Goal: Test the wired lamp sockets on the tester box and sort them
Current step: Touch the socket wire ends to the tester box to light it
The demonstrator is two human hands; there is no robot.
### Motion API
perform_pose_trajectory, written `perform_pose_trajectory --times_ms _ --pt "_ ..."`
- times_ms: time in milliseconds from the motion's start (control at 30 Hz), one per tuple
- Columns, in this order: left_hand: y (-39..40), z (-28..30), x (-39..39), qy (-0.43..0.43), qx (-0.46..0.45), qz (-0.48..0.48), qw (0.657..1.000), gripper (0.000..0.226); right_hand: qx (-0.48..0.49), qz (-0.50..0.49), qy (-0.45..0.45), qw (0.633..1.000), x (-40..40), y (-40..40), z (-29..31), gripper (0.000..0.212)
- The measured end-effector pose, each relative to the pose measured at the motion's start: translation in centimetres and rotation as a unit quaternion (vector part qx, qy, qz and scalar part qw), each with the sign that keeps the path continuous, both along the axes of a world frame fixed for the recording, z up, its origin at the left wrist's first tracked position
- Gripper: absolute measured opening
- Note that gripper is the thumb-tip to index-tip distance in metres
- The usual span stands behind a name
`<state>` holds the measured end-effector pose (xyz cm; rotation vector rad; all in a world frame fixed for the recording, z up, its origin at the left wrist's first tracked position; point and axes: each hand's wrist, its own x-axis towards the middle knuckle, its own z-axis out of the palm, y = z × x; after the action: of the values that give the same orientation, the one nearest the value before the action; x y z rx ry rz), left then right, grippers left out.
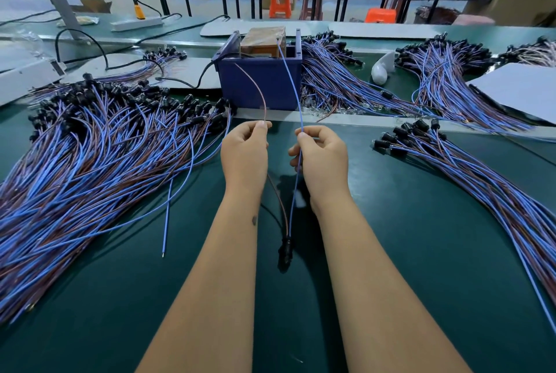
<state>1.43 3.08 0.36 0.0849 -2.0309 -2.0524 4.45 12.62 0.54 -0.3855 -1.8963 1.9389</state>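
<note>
Socket [285,249]: hanging low between both forearms, over the desk [421,252], long axis near vertical, wires leading up.
Left hand [245,153]: fingers pinching brown wire [258,92], tip arcing up and left.
Right hand [323,156]: fingers pinching blue wire [290,77], tip pointing up toward tester box [260,77].
Box from fingers: straight ahead, near; right hand likely slightly nearer.
</note>
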Motion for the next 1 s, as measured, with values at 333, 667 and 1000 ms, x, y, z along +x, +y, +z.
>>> perform_pose_trajectory --times_ms 333,667,1000 --pt "0.1 0.6 0.5 0.003 0.025 -0.009 1.0 0.024 0.002 -0.001 -0.008 1.0 0.1 0.1 0.0 0.011" --pt "-0.4 0.3 -0.1 0.011 0.057 0.031 0.998 0.025 0.029 0.006 -0.016 0.999 -0.1 -0.1 -0.2 0.011" --pt "-0.9 0.0 -0.7 -0.006 0.097 0.063 0.993 0.021 0.044 0.009 -0.02 0.999 -0.1 -0.1 -0.2 0.013"
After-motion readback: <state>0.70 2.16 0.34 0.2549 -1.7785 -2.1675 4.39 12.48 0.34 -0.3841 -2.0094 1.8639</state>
